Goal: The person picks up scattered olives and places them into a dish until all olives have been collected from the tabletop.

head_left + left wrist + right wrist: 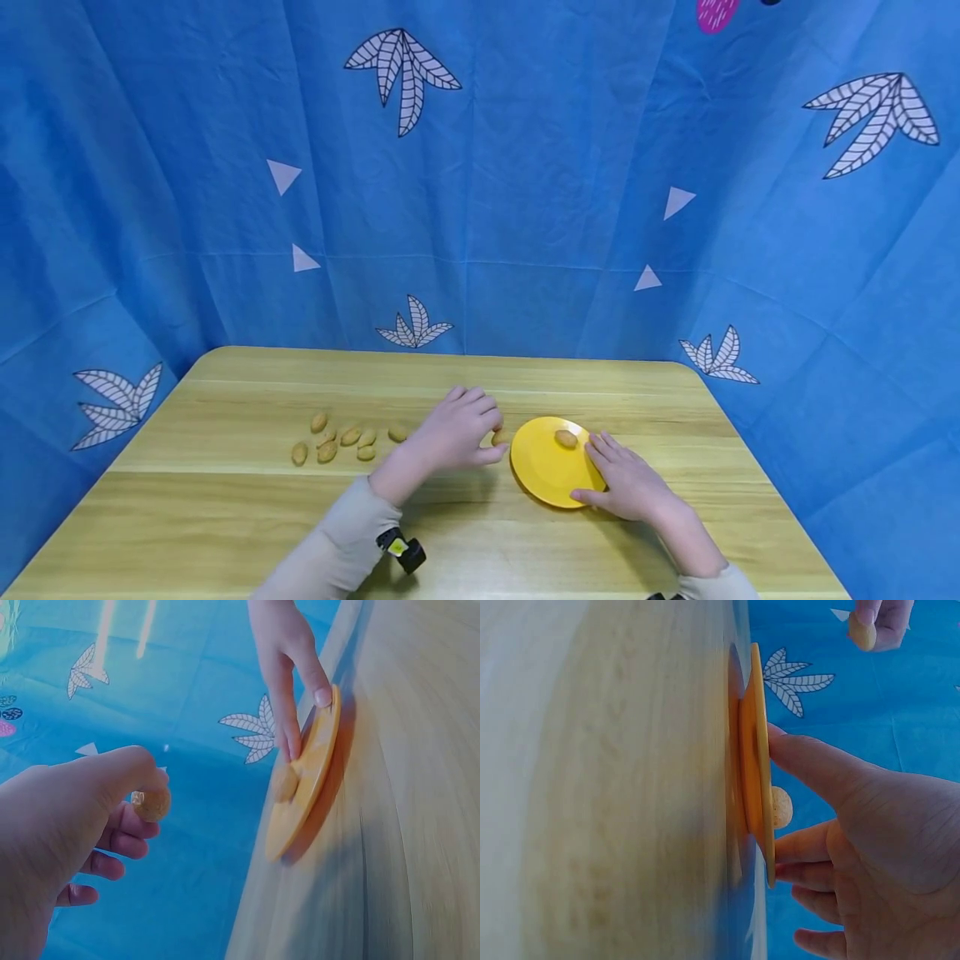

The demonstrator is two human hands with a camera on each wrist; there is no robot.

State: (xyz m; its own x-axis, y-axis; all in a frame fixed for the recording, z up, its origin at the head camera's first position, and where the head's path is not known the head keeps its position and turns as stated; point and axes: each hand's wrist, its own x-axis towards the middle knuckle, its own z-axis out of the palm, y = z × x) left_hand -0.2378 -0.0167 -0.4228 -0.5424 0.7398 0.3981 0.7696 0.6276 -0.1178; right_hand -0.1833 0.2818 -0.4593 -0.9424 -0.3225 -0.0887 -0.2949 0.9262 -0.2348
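Between thumb and fingertips, my left hand [459, 429] pinches a tan, oval, rough-skinned nut [152, 804], raised above the table just left of a round yellow plate [542, 475]. A second nut [566, 438] of the same kind lies on the plate, toward its far right side. My right hand [630, 482] rests on the plate's right rim, fingers and thumb spread and fairly straight, the fingertips close to that nut. In the right wrist view the thumb and forefinger touch the plate's edge on either side of the nut.
Several more tan nuts [350, 436] lie scattered on the wooden table [247, 508], left of my left forearm. A blue patterned cloth [465, 208] hangs along the table's back and sides. A black wrist device [402, 550] sits on the left sleeve.
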